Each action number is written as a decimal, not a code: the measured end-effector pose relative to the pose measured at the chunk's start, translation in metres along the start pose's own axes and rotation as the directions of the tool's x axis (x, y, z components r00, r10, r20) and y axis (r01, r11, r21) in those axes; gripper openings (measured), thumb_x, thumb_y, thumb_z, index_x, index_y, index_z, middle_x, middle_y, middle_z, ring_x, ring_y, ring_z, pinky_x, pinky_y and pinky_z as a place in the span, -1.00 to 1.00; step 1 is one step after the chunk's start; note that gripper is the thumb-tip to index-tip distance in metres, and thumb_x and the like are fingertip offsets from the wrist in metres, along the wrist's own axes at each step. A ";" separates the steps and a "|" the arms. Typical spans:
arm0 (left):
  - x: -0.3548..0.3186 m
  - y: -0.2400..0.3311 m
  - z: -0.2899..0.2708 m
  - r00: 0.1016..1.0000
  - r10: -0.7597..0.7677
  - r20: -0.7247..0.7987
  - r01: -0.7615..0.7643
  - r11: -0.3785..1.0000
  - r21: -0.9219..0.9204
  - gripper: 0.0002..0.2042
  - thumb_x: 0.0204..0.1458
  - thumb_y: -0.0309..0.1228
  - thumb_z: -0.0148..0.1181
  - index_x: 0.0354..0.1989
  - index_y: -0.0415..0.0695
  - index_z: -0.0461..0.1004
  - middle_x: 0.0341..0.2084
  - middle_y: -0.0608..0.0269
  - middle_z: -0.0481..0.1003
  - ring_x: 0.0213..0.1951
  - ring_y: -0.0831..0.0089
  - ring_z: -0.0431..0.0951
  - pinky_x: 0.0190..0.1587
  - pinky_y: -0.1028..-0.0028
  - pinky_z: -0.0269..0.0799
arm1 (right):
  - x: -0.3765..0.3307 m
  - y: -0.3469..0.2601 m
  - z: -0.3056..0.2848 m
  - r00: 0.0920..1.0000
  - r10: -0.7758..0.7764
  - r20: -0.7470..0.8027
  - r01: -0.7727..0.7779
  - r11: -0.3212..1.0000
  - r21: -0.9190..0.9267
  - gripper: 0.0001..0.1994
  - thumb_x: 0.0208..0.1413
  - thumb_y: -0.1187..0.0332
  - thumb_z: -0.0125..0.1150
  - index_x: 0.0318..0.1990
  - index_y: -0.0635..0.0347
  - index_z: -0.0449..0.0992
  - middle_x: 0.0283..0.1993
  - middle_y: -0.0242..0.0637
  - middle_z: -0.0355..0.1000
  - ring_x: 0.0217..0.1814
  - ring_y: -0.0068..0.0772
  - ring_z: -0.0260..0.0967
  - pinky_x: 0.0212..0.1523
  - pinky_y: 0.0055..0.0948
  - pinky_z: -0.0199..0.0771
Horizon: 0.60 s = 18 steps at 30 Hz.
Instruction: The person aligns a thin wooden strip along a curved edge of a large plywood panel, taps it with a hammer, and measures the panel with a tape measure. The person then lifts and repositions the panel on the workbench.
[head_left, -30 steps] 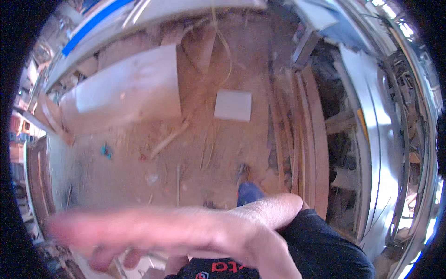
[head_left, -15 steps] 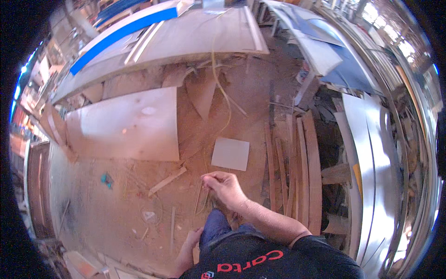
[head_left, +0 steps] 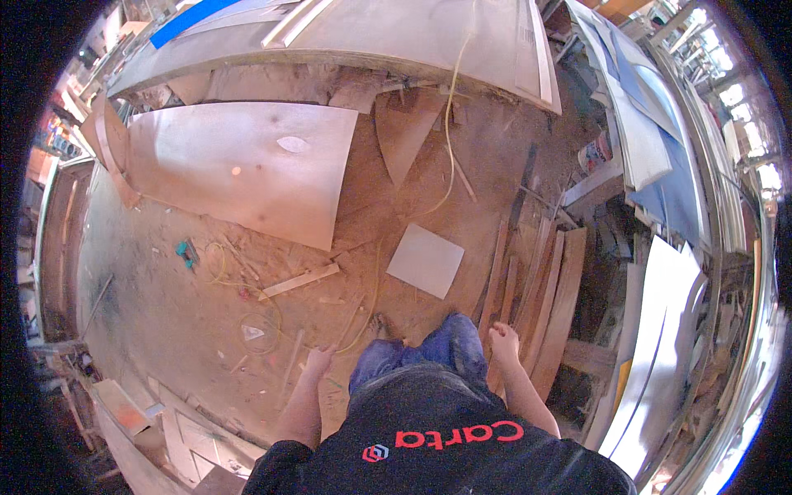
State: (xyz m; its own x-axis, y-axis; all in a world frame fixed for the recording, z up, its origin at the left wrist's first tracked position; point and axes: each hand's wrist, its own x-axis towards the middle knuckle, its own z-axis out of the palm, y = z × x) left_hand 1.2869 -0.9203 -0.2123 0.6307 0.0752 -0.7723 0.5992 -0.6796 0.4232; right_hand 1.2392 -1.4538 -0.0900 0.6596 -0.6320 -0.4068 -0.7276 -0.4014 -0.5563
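Fingers of right hand (head_left: 504,341) held loosely curled; state of left hand's (head_left: 319,360) fingers cannot be told. Ahead, white square panel (head_left: 426,261) seen on floor (head_left: 157,272); wooden strip (head_left: 301,281) left of panel, long planks (head_left: 563,301) right.

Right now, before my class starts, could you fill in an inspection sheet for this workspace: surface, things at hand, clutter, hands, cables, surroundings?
Surface: brown floor, strewn with scraps.
Things at hand: wooden planks nearest the right hand; white panel flat on the floor ahead.
Clutter: pale wood strip and a teal object, kind unclear.
Hands: left hand hangs over the floor, right hand by the planks; nothing seen held in either.
Cables: yellow cord hangs over the front edge of the bench; thin yellow loops on the floor.
Surroundings: large pale board in front of the bench; white sheets at the right.
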 end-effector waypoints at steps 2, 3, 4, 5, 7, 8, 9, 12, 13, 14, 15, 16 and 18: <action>0.004 0.037 0.005 0.999 0.015 -0.046 -0.025 0.973 -0.228 -0.51 0.20 -0.02 0.22 -0.08 -0.31 0.64 -0.25 -0.05 0.67 -0.16 0.22 0.64 -0.07 0.28 0.52 | 0.023 0.017 -0.012 0.996 0.071 0.045 -0.063 0.987 -0.147 -0.65 0.12 0.14 0.33 -0.06 0.20 0.68 -0.14 -0.13 0.65 -0.02 -0.20 0.59 0.03 -0.26 0.55; 0.007 0.053 0.011 0.999 -0.030 -0.039 0.016 0.948 -0.317 -0.52 0.20 -0.04 0.23 -0.10 -0.32 0.64 -0.27 -0.02 0.67 -0.19 0.26 0.63 -0.09 0.30 0.52 | 0.037 0.021 -0.019 0.995 0.074 0.074 -0.055 0.973 -0.225 -0.64 0.12 0.12 0.32 -0.06 0.18 0.68 -0.12 -0.12 0.65 0.01 -0.15 0.59 0.05 -0.23 0.54; 0.010 0.066 0.018 0.997 -0.073 -0.018 0.058 0.901 -0.429 -0.53 0.19 -0.06 0.24 -0.11 -0.33 0.65 -0.28 0.01 0.67 -0.22 0.30 0.62 -0.12 0.31 0.51 | 0.055 0.021 -0.026 0.991 0.096 0.095 -0.060 0.945 -0.322 -0.63 0.12 0.09 0.31 -0.07 0.16 0.69 -0.09 -0.10 0.65 0.03 -0.10 0.59 0.08 -0.20 0.54; 0.010 0.078 0.027 0.997 -0.054 -0.059 0.027 0.925 -0.378 -0.53 0.20 -0.05 0.24 -0.11 -0.32 0.65 -0.30 0.05 0.66 -0.23 0.34 0.60 -0.14 0.32 0.50 | 0.077 0.021 -0.033 0.985 0.122 0.125 -0.070 0.931 -0.358 -0.64 0.12 0.09 0.31 -0.08 0.14 0.69 -0.09 -0.10 0.65 0.03 -0.08 0.59 0.09 -0.17 0.54; 0.008 0.099 0.052 0.993 -0.086 -0.077 0.058 0.948 -0.312 -0.52 0.21 -0.04 0.23 -0.11 -0.32 0.65 -0.33 0.14 0.65 -0.27 0.41 0.56 -0.19 0.35 0.47 | 0.127 0.018 -0.050 0.965 0.207 0.160 -0.102 0.863 -0.495 -0.67 0.12 0.09 0.30 -0.11 0.11 0.71 -0.08 -0.10 0.64 0.02 -0.04 0.58 0.11 -0.13 0.53; 0.003 0.109 0.067 0.991 -0.092 -0.095 0.047 0.915 -0.401 -0.52 0.22 -0.04 0.23 -0.10 -0.33 0.65 -0.32 0.16 0.65 -0.27 0.40 0.56 -0.19 0.35 0.46 | 0.156 0.016 -0.056 0.970 0.189 0.150 -0.094 0.870 -0.484 -0.67 0.12 0.08 0.30 -0.13 0.10 0.71 -0.09 -0.10 0.64 0.00 -0.04 0.59 0.09 -0.12 0.54; -0.009 0.116 0.085 0.983 -0.168 -0.071 0.115 0.873 -0.474 -0.51 0.22 -0.04 0.22 -0.09 -0.34 0.64 -0.32 0.17 0.65 -0.27 0.39 0.57 -0.18 0.36 0.46 | 0.189 0.014 -0.060 0.976 0.162 0.143 -0.071 0.866 -0.494 -0.67 0.12 0.07 0.30 -0.14 0.10 0.72 -0.09 -0.10 0.65 -0.02 -0.04 0.60 0.08 -0.11 0.55; -0.031 0.141 0.137 0.960 -0.280 0.010 0.242 0.809 -0.536 -0.48 0.23 -0.03 0.20 -0.04 -0.37 0.61 -0.27 0.16 0.64 -0.24 0.37 0.57 -0.14 0.36 0.47 | 0.314 0.002 -0.061 0.975 0.018 0.223 0.140 0.730 -0.669 -0.67 0.16 0.06 0.25 -0.18 0.12 0.72 -0.10 -0.07 0.64 -0.07 0.00 0.61 0.05 -0.09 0.56; -0.037 0.151 0.157 0.957 -0.290 0.010 0.253 0.817 -0.519 -0.47 0.24 -0.03 0.20 -0.02 -0.38 0.60 -0.25 0.15 0.64 -0.22 0.36 0.57 -0.12 0.35 0.48 | 0.361 -0.002 -0.053 0.963 -0.025 0.269 0.224 0.632 -0.742 -0.67 0.18 0.07 0.23 -0.19 0.13 0.72 -0.10 -0.05 0.64 -0.09 0.02 0.61 0.04 -0.08 0.57; -0.042 0.163 0.182 0.915 -0.399 0.051 0.341 0.702 -0.625 -0.46 0.25 -0.02 0.18 0.02 -0.38 0.57 -0.21 0.10 0.64 -0.18 0.32 0.58 -0.09 0.33 0.47 | 0.410 -0.008 -0.046 0.828 -0.112 0.549 0.553 0.323 -0.768 -0.67 0.22 0.09 0.17 -0.20 0.13 0.72 -0.12 -0.02 0.64 -0.08 0.04 0.60 0.00 -0.06 0.57; -0.047 0.178 0.207 0.868 -0.489 0.088 0.401 0.585 -0.705 -0.44 0.25 -0.02 0.17 0.06 -0.39 0.54 -0.16 0.05 0.63 -0.14 0.28 0.58 -0.05 0.31 0.47 | 0.460 -0.012 -0.036 0.634 -0.071 0.770 0.769 -0.049 -0.637 -0.66 0.27 0.11 0.12 -0.22 0.14 0.72 -0.13 0.01 0.64 -0.08 0.06 0.60 -0.03 -0.03 0.57; -0.051 0.194 0.230 0.778 -0.604 0.176 0.501 0.426 -0.753 -0.43 0.26 -0.02 0.16 0.10 -0.39 0.52 -0.12 0.01 0.62 -0.10 0.24 0.58 -0.02 0.29 0.47 | 0.502 -0.013 -0.025 0.634 -0.169 0.754 0.767 0.012 -0.642 -0.67 0.27 0.13 0.10 -0.22 0.13 0.71 -0.16 0.00 0.63 -0.10 0.08 0.59 -0.05 0.00 0.56; -0.056 0.226 0.264 0.795 -0.606 0.025 0.466 0.583 -0.665 -0.39 0.26 -0.02 0.15 0.18 -0.40 0.44 -0.02 -0.10 0.58 0.00 0.13 0.56 0.09 0.23 0.43 | 0.591 -0.018 0.015 0.661 -0.368 0.654 0.733 0.128 -0.668 -0.68 0.28 0.15 0.06 -0.23 0.12 0.69 -0.20 -0.01 0.61 -0.13 0.12 0.57 -0.10 0.05 0.53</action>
State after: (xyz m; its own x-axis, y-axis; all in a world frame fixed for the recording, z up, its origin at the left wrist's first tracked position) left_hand 1.2566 -1.2705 -0.1981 0.1255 0.4532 -0.8825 0.9715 0.1240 0.2018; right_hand 1.6445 -1.8100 -0.3314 0.8267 0.1637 -0.5383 0.2645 -0.9575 0.1150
